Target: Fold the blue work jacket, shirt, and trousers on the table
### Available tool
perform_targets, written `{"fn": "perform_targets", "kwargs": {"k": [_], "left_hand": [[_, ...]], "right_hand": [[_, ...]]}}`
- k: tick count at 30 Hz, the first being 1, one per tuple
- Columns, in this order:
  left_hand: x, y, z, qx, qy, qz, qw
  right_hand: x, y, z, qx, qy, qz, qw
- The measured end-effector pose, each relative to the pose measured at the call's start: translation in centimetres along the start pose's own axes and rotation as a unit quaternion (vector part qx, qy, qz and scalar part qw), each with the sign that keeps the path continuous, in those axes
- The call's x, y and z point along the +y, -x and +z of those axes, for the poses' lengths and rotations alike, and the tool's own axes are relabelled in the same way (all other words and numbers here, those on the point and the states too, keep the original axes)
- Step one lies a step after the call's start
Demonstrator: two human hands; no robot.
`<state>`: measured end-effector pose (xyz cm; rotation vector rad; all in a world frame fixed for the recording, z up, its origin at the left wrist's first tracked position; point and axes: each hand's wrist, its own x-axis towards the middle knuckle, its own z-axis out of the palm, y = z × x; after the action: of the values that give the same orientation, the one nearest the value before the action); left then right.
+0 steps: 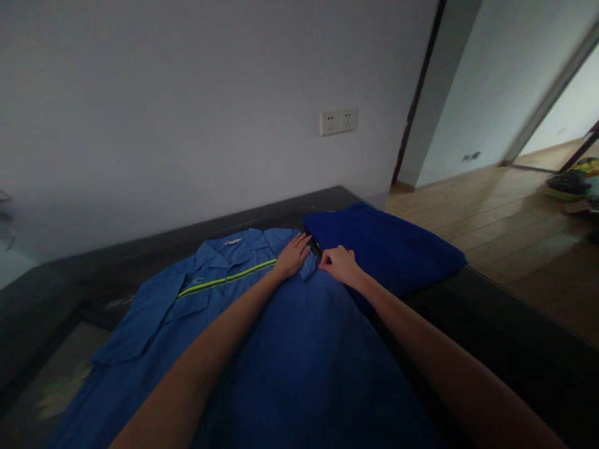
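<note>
A blue work shirt with a collar, a chest pocket and a yellow-green stripe is spread over the dark countertop. My left hand lies flat on its upper right part, fingers stretched out. Just to the right, my right hand is closed in a pinch on the shirt's edge, near a small bunched fold of cloth. The shirt's right side is partly turned over below both hands. Beyond my right hand rests a darker blue folded garment, apart from my fingertips.
The dark countertop runs along a pale wall with a double power socket. A recess like a sink shows at the lower left. Past the counter's right edge is a wooden floor, with a pile of things farther off.
</note>
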<state>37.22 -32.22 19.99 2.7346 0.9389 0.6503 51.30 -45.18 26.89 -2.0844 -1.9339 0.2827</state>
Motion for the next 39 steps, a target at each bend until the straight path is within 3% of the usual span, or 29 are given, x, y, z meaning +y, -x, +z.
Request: {"fn": "perform_targets", "kwargs": {"k": [3, 8, 12, 16, 22, 27, 30, 33, 36, 39], "left_hand": [[-0.2, -0.2, -0.1, 0.004, 0.030, -0.005, 1.000], [-0.1, -0.2, -0.5, 0.001, 0.065, -0.017, 0.998], [-0.1, -0.2, -0.6, 0.005, 0.080, -0.021, 0.997], [-0.2, -0.2, -0.5, 0.020, 0.092, -0.034, 0.995], [-0.2, -0.1, -0.5, 0.033, 0.112, -0.029, 0.993], [0.5, 0.3, -1.8, 0.097, 0.121, 0.016, 0.988], [1.1, 1.8, -4.6, 0.153, 0.110, 0.019, 0.982], [1.7, 5.6, -9.4, 0.167, 0.084, 0.005, 0.982], [2.6, 12.2, -15.2, 0.129, 0.064, -0.036, 0.989], [3.5, 20.8, -20.3, 0.079, 0.083, -0.120, 0.986]], "right_hand": [[0.2, 0.2, -0.4, 0.020, -0.060, -0.018, 0.998], [-0.8, 1.6, -0.7, 0.023, -0.127, -0.102, 0.986], [-2.9, 4.7, -0.4, 0.025, 0.014, -0.150, 0.988], [-4.8, 7.8, 1.3, 0.017, 0.176, -0.166, 0.970], [-5.4, 8.7, 3.1, 0.005, 0.182, -0.161, 0.970], [-4.8, 8.3, 2.2, -0.023, 0.153, -0.151, 0.976], [-3.8, 8.3, 0.6, -0.038, 0.075, -0.145, 0.986], [-2.1, 9.6, -1.5, -0.014, -0.020, -0.128, 0.991], [0.1, 13.2, -3.4, 0.006, -0.119, -0.115, 0.986], [2.5, 18.6, -4.6, -0.001, -0.202, -0.057, 0.978]]}}
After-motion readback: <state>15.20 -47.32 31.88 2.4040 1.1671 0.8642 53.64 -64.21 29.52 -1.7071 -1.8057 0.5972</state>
